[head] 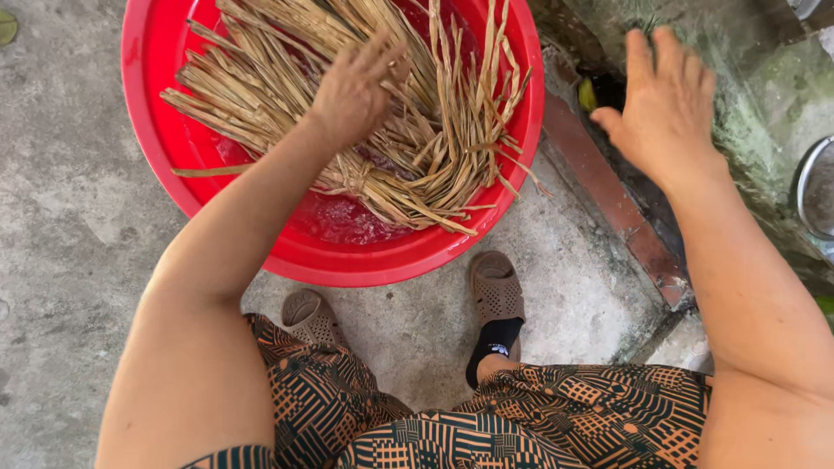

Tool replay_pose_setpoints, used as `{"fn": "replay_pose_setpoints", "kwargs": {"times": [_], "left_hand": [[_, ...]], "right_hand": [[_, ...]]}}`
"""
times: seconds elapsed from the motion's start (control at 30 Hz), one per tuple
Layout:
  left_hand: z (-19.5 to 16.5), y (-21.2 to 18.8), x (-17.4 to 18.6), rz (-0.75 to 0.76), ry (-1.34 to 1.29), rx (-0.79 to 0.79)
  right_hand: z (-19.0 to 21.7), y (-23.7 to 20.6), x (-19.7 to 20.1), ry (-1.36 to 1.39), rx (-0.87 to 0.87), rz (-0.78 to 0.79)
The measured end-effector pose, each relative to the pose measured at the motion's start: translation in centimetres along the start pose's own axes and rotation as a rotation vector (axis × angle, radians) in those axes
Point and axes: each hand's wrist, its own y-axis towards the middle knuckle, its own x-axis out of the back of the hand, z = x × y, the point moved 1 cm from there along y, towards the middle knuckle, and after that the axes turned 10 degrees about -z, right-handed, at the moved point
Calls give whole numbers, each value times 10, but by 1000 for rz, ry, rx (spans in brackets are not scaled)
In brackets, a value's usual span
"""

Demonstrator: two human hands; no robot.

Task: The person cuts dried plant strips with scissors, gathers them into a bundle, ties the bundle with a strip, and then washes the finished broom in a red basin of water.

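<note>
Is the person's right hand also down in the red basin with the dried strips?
No: the right hand hovers open beside the red basin, over the drain channel; only the left hand rests on the dried strips.

Outdoor yard floor in flat daylight

Rough grey concrete floor (69, 217) fills the left and centre of the frame; a reddish-brown brick edging strip (608, 200) runs diagonally at right, beside a damp, moss-green stained concrete surface (764, 95) at upper right, where a round metal basin rim (812, 187) shows at the right edge.

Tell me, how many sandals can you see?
2. One tan sandal sits on the concrete below the red basin, partly covered by patterned trousers. The other sandal is to its right, worn over a black sock.
</note>
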Motion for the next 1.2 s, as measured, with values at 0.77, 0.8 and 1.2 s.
{"fn": "replay_pose_setpoints", "kwargs": {"times": [0.77,0.8,1.2], "left_hand": [[8,-51,-104,797,-293,258],[8,-45,-115,893,-264,263],[43,-53,-29,339,-438,280]], "right_hand": [[188,59,-171,132,201,951],[191,62,-178,94,207,962],[177,55,-183,200,204,845]]}}
